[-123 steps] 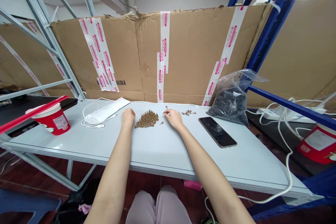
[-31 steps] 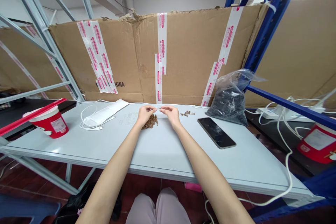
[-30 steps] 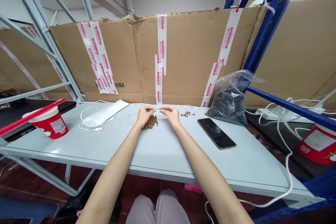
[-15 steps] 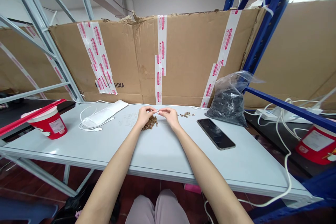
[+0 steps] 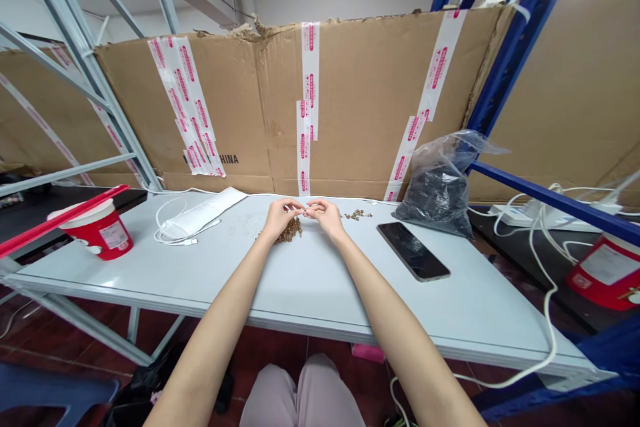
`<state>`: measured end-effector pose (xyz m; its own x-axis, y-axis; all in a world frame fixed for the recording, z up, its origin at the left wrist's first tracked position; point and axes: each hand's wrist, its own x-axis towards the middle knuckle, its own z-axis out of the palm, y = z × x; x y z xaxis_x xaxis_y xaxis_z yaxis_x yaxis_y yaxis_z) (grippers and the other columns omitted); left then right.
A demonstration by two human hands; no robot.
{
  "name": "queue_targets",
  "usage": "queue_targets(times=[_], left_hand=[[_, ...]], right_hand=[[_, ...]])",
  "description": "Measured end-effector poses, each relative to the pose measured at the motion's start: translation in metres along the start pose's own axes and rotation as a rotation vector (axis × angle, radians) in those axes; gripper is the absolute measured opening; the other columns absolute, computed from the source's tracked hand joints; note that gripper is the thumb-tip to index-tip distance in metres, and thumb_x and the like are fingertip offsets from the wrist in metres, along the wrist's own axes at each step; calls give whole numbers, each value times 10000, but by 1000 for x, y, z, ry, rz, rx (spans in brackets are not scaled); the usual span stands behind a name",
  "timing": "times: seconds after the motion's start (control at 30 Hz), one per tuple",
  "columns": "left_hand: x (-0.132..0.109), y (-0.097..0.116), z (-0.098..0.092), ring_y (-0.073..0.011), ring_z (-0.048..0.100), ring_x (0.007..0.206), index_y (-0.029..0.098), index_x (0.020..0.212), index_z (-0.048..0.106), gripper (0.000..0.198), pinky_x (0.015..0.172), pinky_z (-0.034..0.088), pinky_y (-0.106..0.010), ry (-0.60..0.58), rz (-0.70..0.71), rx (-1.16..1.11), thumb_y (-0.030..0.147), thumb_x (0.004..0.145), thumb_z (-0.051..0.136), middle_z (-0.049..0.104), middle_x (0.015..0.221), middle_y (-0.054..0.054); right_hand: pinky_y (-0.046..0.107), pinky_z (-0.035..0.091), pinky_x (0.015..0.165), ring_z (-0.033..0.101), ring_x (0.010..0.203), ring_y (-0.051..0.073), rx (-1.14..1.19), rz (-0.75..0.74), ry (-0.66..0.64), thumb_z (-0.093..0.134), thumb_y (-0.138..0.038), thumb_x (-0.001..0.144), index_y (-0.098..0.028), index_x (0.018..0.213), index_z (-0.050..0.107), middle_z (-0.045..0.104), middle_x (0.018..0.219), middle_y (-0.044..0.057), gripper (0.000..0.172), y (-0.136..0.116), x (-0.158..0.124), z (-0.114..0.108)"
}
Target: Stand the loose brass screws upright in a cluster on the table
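Observation:
My left hand and my right hand meet fingertip to fingertip above the table, both pinched closed. Whatever lies between the fingertips is too small to name. Under and beside my left hand is a pile of small brown-gold pieces, partly hidden by that hand. Right of my right hand lies a smaller scatter of similar gold pieces. Small clear pieces are spread thinly to the left of my left hand.
A phone lies at the right, before a plastic bag of dark contents. On the left are a white packet with a cable and a red bucket. Taped cardboard walls the back of the table.
The camera view has shifted slightly. My hands stay together at nearly the same place, with a small change in the fingers' pose.

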<state>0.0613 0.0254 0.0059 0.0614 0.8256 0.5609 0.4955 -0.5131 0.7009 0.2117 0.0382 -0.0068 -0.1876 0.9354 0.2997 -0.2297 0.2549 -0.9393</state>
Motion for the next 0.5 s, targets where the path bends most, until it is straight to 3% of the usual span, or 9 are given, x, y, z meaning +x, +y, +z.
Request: queue_targets(times=[0.23, 0.4, 0.5], left_hand=[[0, 3, 0, -136, 539, 664, 191, 777, 689, 176, 657, 411, -264, 7, -1, 1, 313, 656, 648, 679, 774, -26], [-1, 4, 0, -137, 514, 643, 196, 755, 699, 149, 653, 406, -269, 30, 17, 15, 299, 662, 644, 680, 757, -28], [-1, 5, 0, -141, 522, 658, 197, 743, 696, 135, 658, 407, -270, 47, 7, 25, 289, 666, 635, 679, 763, -28]], right_hand=[[235, 438, 567, 578, 640, 132, -152, 38, 27, 663, -312, 583, -164, 789, 610, 647, 642, 21, 259, -1, 1, -3], [234, 395, 561, 557, 614, 132, -229, 19, 18, 644, -357, 618, -171, 809, 617, 653, 656, 23, 268, -3, -1, -4], [246, 391, 616, 572, 695, 148, -255, 9, -43, 597, -391, 669, -173, 798, 613, 663, 729, 35, 253, -4, -2, -4]])
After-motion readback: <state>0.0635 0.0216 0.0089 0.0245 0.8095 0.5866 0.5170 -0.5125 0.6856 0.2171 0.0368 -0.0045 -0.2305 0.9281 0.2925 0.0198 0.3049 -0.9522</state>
